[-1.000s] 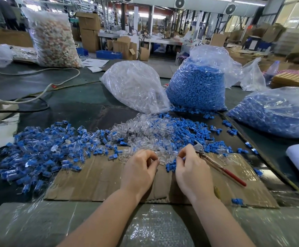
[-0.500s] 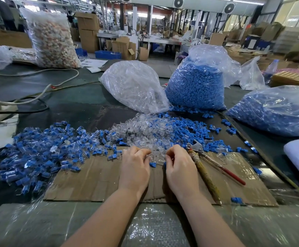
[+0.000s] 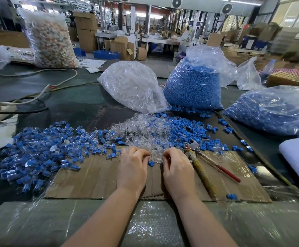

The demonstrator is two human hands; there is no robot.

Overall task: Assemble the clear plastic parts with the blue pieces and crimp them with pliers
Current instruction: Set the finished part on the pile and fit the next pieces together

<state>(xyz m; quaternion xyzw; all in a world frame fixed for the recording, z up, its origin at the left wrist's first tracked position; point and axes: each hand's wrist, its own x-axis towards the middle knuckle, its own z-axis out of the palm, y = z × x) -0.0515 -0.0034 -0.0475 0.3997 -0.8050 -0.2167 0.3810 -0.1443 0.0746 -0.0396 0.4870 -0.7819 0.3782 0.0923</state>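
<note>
The left hand (image 3: 133, 167) and the right hand (image 3: 176, 168) rested side by side on the cardboard sheet (image 3: 91, 179), fingers curled down at the near edge of the heap of clear plastic parts (image 3: 139, 129). Whether either hand actually pinched a part could not be told, since the fingertips were hidden under the knuckles. One loose blue piece (image 3: 151, 163) lay between the two hands. Just beside the right hand lay the pliers (image 3: 201, 164), untouched, head toward the heap, one handle wrapped in worn tape and the other red. The scattered blue pieces (image 3: 186, 129) spread toward the table's right edge, the assembled blue-and-clear parts (image 3: 43, 150) toward its left. Farther back stood a bag of clear parts (image 3: 132, 86), a bag of blue pieces (image 3: 193, 86), and a second blue-filled bag (image 3: 273, 111) at the right edge.
</note>
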